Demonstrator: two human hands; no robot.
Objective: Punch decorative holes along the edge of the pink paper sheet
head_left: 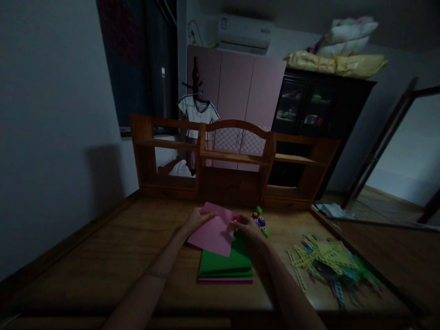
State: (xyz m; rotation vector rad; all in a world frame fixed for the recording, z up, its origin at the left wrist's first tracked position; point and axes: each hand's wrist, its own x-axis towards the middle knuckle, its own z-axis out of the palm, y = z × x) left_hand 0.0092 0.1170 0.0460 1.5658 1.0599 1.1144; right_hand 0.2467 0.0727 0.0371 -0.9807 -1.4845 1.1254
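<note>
A sheet of pink paper [215, 231] is held tilted above the desk, with my left hand [197, 222] closed on its upper left edge, thumb on top. At the sheet's right edge, my right hand [249, 228] is closed around a small red object [237, 219] with a white spot, perhaps a craft punch; the fingers hide much of it. Beneath the sheet lies a stack of green paper [225, 265] with pink layers at its bottom. Just beyond my right hand sit several small green, red and purple pieces with eye-like spots [262, 222].
A heap of punched paper strips and scraps [326, 259], yellow, green and blue, covers the desk's right side. The wooden desk [113, 256] has a shelf unit [233, 158] along its back. A wall [51, 137] rises on the left.
</note>
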